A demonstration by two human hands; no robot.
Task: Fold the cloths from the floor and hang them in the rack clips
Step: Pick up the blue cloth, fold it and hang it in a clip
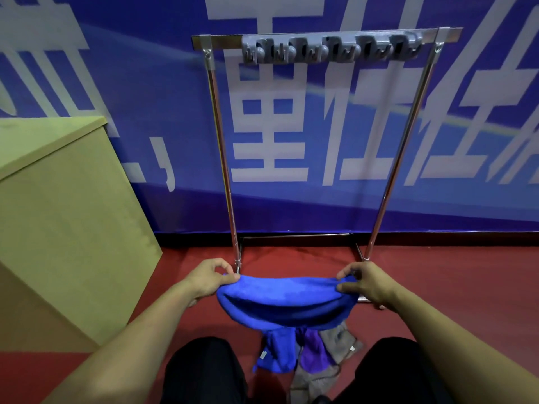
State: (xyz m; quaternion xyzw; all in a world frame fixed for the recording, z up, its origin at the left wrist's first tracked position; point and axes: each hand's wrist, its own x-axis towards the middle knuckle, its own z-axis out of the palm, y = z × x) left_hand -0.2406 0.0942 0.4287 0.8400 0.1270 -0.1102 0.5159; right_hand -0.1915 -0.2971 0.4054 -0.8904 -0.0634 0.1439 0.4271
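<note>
Two hands, left hand (211, 277) and right hand (364, 282), each pinch an end of a sagging blue cloth (287, 301) between thumb and fingers, near the metal rack (320, 39) with grey clips (331, 49).

a blue banner wall (320, 205) with large white characters fills the back. a dark red floor (437, 272) meets it at a dark baseboard. a tan cardboard box (58, 217) stands at left.

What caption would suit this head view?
Both hands, left and right, pinch a blue cloth before an empty clip rack.
</note>
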